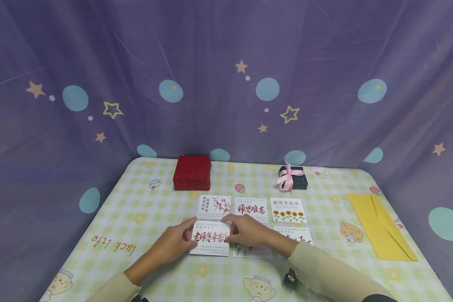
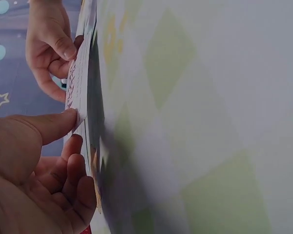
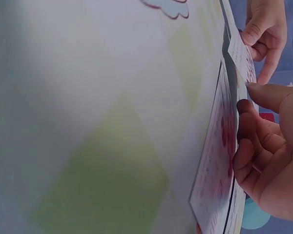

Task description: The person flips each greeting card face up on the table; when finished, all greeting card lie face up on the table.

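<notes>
White card in hand: the card with red brush lettering (image 1: 210, 238) sits at the front left of the card group on the bench (image 1: 136, 218), its near edge lifted slightly off the cloth as the wrist views show it.
Left hand: the left hand (image 1: 173, 243) pinches the card's left edge, thumb on top and fingers curled beneath.
Right hand: the right hand (image 1: 245, 230) holds the card's right edge the same way, thumb over and fingers under.
Already laid out: three cards form a back row, namely a blossom card (image 1: 214, 207), a red-lettered card (image 1: 251, 209) and a sunflower card (image 1: 288, 210); two more lie in the front row, mostly hidden by the right forearm.
Not yet touched: the yellow envelope (image 1: 380, 226) lies flat at the right, well apart from the cards; the red box (image 1: 192, 172) and the dark box with pink ribbon (image 1: 292, 178) stand closed at the back.
Progress, as a judgement: the sorting or picking of a card looks early (nothing sits in the envelope or with a box so far).
</notes>
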The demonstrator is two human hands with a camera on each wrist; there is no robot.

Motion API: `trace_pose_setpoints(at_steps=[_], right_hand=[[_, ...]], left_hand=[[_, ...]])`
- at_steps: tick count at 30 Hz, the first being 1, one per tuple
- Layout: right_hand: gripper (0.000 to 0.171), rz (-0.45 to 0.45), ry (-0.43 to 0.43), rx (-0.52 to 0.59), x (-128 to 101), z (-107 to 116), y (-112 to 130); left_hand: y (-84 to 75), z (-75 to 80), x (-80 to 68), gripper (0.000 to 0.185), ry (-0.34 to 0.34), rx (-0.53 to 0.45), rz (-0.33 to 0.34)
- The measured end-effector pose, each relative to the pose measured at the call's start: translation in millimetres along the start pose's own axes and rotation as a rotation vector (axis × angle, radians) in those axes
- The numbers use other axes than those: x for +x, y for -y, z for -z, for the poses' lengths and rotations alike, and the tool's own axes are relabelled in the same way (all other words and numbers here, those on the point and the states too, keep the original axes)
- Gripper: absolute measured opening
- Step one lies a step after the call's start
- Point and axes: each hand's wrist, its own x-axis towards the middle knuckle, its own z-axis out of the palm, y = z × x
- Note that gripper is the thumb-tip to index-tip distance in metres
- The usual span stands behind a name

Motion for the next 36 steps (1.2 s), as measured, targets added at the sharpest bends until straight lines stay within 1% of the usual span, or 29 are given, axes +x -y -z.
trace_pose_setpoints(at_steps=[3,9,16,20,23,30,36], right_hand=[[0.061,-0.012,0.013,-0.013,1,-1,-1],[0.058,0.011,0.02,-0.074,4,-3,-2],[0.061,0.005,0.027,-0.112,5,-4,-2],[0.063,0.012,0.024,-0.136,4,-5,-2],[0.062,0.013,0.018,-0.161,5,-6,-2],[0.063,0.003,0.022,-0.212,6,-8,-2],[0.063,-0.002,0.031,-0.204,6,-6,0]], left_hand=[[1.4,-1.0,1.5,0.074,0.015,0.001,0.01],[3.6,-3.2,2.5,0.073,0.027,0.019,0.014],[3.8,-3.8,4.7,0.071,-0.005,0.049,0.005],[3.1,-4.6,6.7,0.071,-0.004,0.057,0.021],[2.7,-5.5,8.2,0.072,0.009,0.065,0.041],[1.2,-6.9,10.4,0.068,0.009,0.184,0.05],[0.3,-8.0,11.0,0.067,0.029,0.201,0.082]])
